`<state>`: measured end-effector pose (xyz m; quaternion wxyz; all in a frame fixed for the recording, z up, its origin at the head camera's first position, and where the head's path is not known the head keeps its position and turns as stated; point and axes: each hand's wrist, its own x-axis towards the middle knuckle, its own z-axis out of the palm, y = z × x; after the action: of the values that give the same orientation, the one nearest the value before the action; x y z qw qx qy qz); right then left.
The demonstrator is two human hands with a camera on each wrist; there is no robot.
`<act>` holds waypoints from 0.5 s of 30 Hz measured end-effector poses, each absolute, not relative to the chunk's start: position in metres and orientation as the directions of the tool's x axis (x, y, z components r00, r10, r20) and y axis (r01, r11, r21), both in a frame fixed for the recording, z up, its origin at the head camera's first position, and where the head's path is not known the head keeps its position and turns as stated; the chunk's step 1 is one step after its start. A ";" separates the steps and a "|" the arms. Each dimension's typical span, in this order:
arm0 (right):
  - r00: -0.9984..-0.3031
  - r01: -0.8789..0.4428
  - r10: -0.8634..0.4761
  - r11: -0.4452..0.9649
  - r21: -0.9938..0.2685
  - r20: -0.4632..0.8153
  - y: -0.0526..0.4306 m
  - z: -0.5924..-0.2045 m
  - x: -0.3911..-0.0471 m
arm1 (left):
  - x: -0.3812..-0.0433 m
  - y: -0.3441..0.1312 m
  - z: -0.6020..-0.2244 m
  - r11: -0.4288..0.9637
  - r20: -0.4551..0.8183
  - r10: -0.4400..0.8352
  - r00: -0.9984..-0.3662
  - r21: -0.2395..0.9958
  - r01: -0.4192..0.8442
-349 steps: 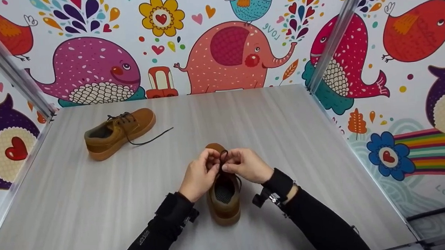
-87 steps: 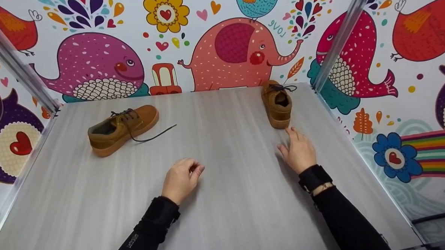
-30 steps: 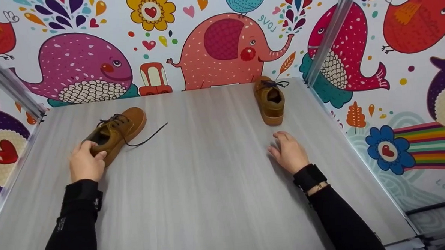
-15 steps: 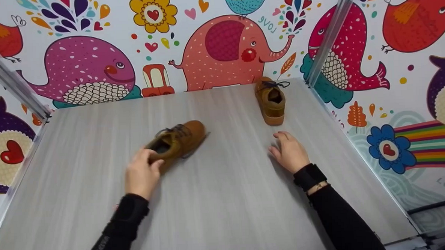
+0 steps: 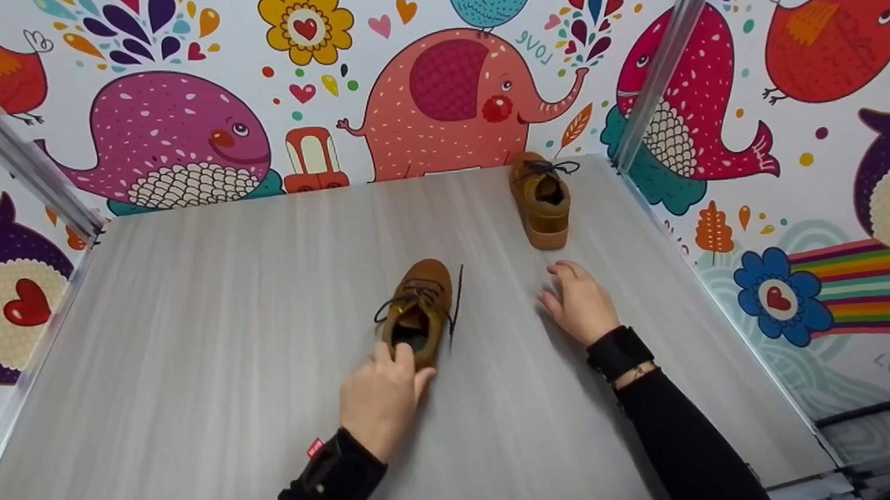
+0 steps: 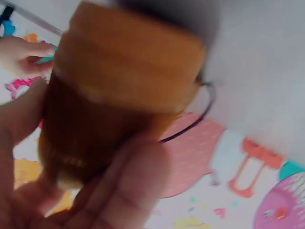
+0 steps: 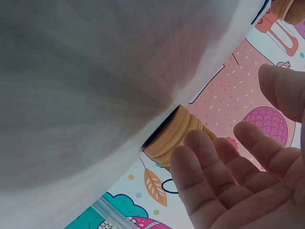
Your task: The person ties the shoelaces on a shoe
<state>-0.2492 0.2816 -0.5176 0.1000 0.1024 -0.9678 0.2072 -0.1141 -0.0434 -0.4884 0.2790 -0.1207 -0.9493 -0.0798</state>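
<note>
My left hand [image 5: 382,399] grips a brown lace-up shoe [image 5: 425,281] by its heel, thumb on the right side and fingers at the collar. The shoe is in the middle of the table, toe pointing away. Its dark lace [image 5: 458,298] hangs loose on the right, with another end on the left. In the left wrist view its heel [image 6: 124,71] is close and blurred; whether the sole touches the table I cannot tell. My right hand [image 5: 582,304] is relaxed and holds nothing, just short of the second brown shoe [image 5: 549,219], whose lace is in a bow.
The pale wood-grain table [image 5: 215,328] is enclosed by printed panels, with an elephant panel [image 5: 446,100] at the back. Metal posts stand at the back left corner and the back right corner [image 5: 659,75].
Earlier both hands worked one shoe's lace; that shoe then stood at the back right. Since then my left hand has gripped the other shoe and brought it rightward to the middle, turning its toe away.
</note>
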 end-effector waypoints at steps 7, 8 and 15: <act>-0.953 -0.251 -0.163 0.896 -0.366 0.254 0.282 -0.517 -0.251 | -0.091 -0.007 -0.472 0.951 0.526 0.306 -0.794 -0.138 0.275; -0.953 -0.252 -0.166 0.896 -0.365 0.252 0.282 -0.518 -0.251 | -0.088 -0.003 -0.471 0.947 0.520 0.320 -0.792 -0.150 0.284; -0.951 -0.256 -0.167 0.897 -0.360 0.259 0.281 -0.521 -0.249 | -0.072 0.010 -0.471 0.897 0.533 0.420 -0.735 -0.117 0.427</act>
<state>-0.2490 0.2808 -0.5205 0.1116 0.1092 -0.9675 0.1988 -0.0722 0.0100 -0.4712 0.2847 -0.2272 -0.9313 -0.0065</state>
